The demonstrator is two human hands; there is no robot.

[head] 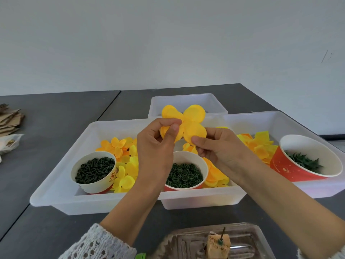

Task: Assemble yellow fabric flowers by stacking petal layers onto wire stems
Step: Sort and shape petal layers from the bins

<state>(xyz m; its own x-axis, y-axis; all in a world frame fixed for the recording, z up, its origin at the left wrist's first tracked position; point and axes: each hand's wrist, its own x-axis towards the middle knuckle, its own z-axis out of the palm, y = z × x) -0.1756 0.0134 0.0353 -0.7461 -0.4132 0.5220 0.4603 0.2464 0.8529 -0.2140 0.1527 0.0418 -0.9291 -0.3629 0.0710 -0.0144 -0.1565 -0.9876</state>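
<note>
While both thumbs and forefingers pinch it, a yellow four-lobed fabric petal layer (pixel 183 124) hangs above the white plastic tray (pixel 56 187) | left hand (pixel 155 144), right hand (pixel 218 148) | open air around | paper cup of green rings (pixel 184 172) beneath | dark table (pixel 46 230) front edge near.

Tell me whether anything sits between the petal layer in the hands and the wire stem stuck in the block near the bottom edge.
Nothing visible blocks it. Both hands, left and right, pinch the yellow petal layer above the white trays. The wire stem stands in its tan block, nearer the person, with only open air and dark tabletop between.
</note>
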